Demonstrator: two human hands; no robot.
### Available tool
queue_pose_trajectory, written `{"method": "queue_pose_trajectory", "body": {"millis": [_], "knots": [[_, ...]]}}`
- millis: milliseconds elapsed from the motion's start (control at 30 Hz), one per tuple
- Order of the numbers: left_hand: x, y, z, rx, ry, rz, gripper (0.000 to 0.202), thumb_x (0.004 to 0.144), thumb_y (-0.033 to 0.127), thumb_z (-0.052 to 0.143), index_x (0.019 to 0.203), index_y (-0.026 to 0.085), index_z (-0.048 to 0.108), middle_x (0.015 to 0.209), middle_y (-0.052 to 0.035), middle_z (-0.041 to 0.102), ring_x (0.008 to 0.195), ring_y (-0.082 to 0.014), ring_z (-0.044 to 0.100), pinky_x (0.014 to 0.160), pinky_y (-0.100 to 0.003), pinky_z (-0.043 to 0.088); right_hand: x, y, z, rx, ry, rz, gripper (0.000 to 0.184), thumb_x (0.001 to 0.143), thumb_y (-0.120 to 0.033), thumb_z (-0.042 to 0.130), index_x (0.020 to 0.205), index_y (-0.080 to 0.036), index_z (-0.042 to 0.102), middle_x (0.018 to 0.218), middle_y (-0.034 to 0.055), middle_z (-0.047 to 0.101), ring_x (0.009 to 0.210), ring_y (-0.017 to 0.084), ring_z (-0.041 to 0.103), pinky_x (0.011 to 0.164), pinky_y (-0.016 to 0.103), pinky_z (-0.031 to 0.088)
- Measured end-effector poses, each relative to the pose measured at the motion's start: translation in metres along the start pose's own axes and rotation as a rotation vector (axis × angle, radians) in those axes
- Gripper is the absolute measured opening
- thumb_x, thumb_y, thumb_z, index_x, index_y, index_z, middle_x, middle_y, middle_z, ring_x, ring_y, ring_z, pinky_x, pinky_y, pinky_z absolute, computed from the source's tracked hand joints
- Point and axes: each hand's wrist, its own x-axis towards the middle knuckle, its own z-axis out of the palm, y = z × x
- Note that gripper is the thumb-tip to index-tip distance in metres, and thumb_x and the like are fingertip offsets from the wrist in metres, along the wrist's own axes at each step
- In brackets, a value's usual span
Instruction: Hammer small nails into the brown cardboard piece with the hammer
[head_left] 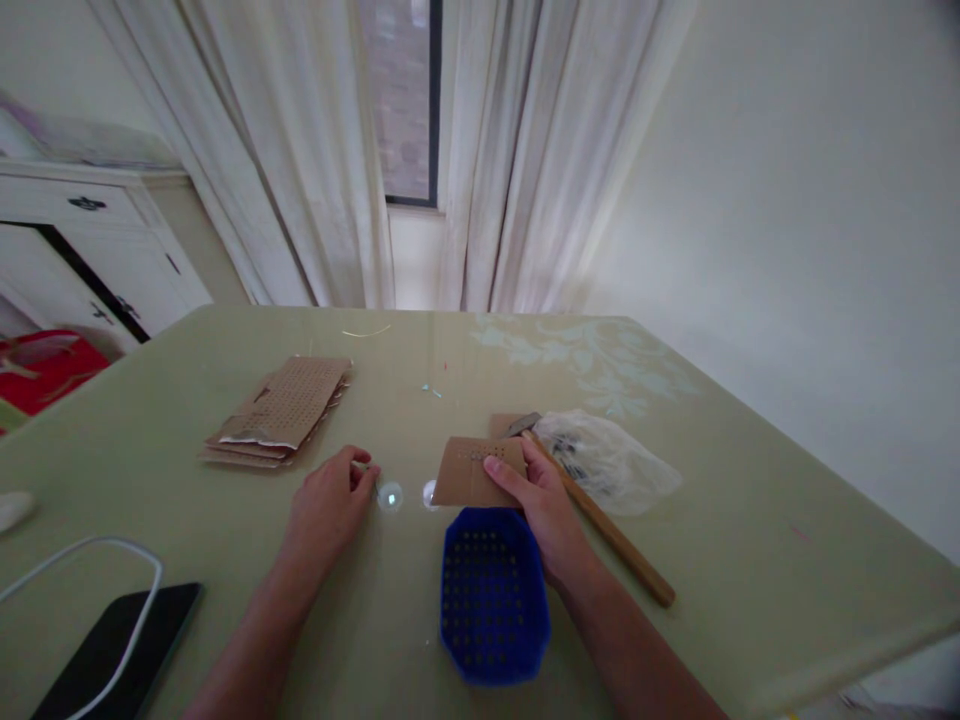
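The person's right hand [546,505] pinches a small brown cardboard piece with rows of little holes [461,480], thumb pressed on top, just beyond the rim of a deep-blue, eight-sided plastic basket [496,674]. The left hand [330,500] is near the pale green, glossy desk [735,560], its fingers curled and thumb close to the forefinger; whether anything tiny sits between them I cannot tell. Beside the right hand lies a hammer with a long wooden handle and grey metal head [619,545], next to a crumpled translucent plastic bag [637,475] with dark bits inside. Beyond the left hand rests a stack of brown perforated cardboard sheets [292,400].
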Motion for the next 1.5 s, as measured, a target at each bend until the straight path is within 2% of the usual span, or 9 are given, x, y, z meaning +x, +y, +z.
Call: {"method": "queue_pose_trajectory", "body": {"millis": [167, 233, 300, 367, 500, 900, 1267, 1367, 1500], "knots": [[-0.021, 0.028, 0.003, -0.14, 0.067, 0.252, 0.037, 0.099, 0.048, 0.061, 0.116, 0.022, 0.081, 0.11, -0.0096, 0.079, 0.1, -0.0278, 0.073, 0.093, -0.041, 0.058, -0.006, -0.006, -0.001, 0.059, -0.023, -0.003, 0.037, 0.078, -0.049, 0.095, 0.094, -0.023, 0.074, 0.09, 0.0007, 0.079, 0.078, 0.02, 0.074, 0.075, 0.032, 0.058], [-0.033, 0.042, 0.008, -0.282, 0.074, 0.439, 0.027, 0.101, 0.037, 0.061, 0.112, 0.025, 0.082, 0.116, -0.0093, 0.08, 0.109, -0.0264, 0.073, 0.097, -0.038, 0.059, -0.009, -0.009, -0.001, 0.057, -0.055, -0.002, 0.037, 0.077, -0.048, 0.097, 0.091, -0.022, 0.076, 0.087, 0.0009, 0.078, 0.076, 0.019, 0.072, 0.071, 0.029, 0.055], [-0.044, 0.053, 0.013, -0.406, 0.093, 0.592, 0.023, 0.097, 0.018, 0.063, 0.106, 0.025, 0.083, 0.111, -0.0082, 0.082, 0.105, -0.0243, 0.074, 0.09, -0.033, 0.06, -0.012, -0.011, -0.001, 0.048, -0.085, -0.001, 0.037, 0.076, -0.048, 0.098, 0.092, -0.021, 0.078, 0.087, 0.0012, 0.079, 0.075, 0.018, 0.071, 0.069, 0.028, 0.053], [-0.052, 0.06, 0.015, -0.475, 0.117, 0.663, 0.028, 0.091, 0.006, 0.064, 0.102, 0.025, 0.083, 0.102, -0.0064, 0.083, 0.095, -0.022, 0.074, 0.08, -0.029, 0.059, -0.014, -0.012, -0.002, 0.037, -0.111, 0.005, 0.038, 0.075, -0.048, 0.099, 0.093, -0.02, 0.079, 0.087, 0.0014, 0.079, 0.074, 0.018, 0.07, 0.068, 0.027, 0.053], [-0.055, 0.066, 0.012, -0.513, 0.172, 0.711, 0.028, 0.089, 0.002, 0.067, 0.099, 0.023, 0.081, 0.092, -0.005, 0.083, 0.083, -0.0205, 0.072, 0.071, -0.027, 0.058, -0.017, -0.013, -0.002, 0.03, -0.154, 0.031, 0.04, 0.074, -0.05, 0.099, 0.093, -0.02, 0.08, 0.087, 0.002, 0.079, 0.075, 0.019, 0.07, 0.069, 0.029, 0.053], [-0.055, 0.066, 0.009, -0.456, 0.233, 0.743, 0.024, 0.093, 0.002, 0.066, 0.092, 0.022, 0.08, 0.091, -0.0046, 0.082, 0.083, -0.0201, 0.07, 0.073, -0.029, 0.057, -0.018, -0.01, 0.0, 0.035, -0.166, 0.036, 0.042, 0.075, -0.051, 0.099, 0.094, -0.021, 0.077, 0.089, 0.0011, 0.077, 0.078, 0.018, 0.069, 0.072, 0.028, 0.053], [-0.059, 0.06, 0.003, -0.424, 0.293, 0.842, 0.028, 0.096, 0.001, 0.068, 0.107, 0.023, 0.082, 0.095, -0.0053, 0.083, 0.086, -0.0216, 0.066, 0.076, -0.033, 0.055, -0.017, -0.012, 0.001, -0.059, -0.241, 0.007, 0.04, 0.079, -0.051, 0.096, 0.091, -0.02, 0.074, 0.083, 0.0, 0.073, 0.072, 0.016, 0.063, 0.068, 0.027, 0.049], [-0.062, 0.059, 0.005, -0.428, 0.305, 0.86, 0.024, 0.095, 0.002, 0.069, 0.101, 0.022, 0.08, 0.092, -0.0057, 0.081, 0.086, -0.0221, 0.065, 0.076, -0.033, 0.055, -0.018, -0.012, 0.001, -0.09, -0.251, -0.006, 0.039, 0.081, -0.051, 0.095, 0.089, -0.019, 0.073, 0.078, -0.0013, 0.07, 0.068, 0.015, 0.06, 0.064, 0.026, 0.045], [-0.061, 0.062, 0.009, -0.465, 0.323, 0.837, 0.023, 0.096, 0.004, 0.07, 0.09, 0.022, 0.081, 0.086, -0.0043, 0.079, 0.08, -0.0204, 0.066, 0.07, -0.031, 0.055, -0.017, -0.011, 0.0, -0.123, -0.245, -0.011, 0.039, 0.081, -0.051, 0.094, 0.091, -0.019, 0.074, 0.082, 0.0001, 0.073, 0.071, 0.016, 0.062, 0.066, 0.027, 0.047]]}}
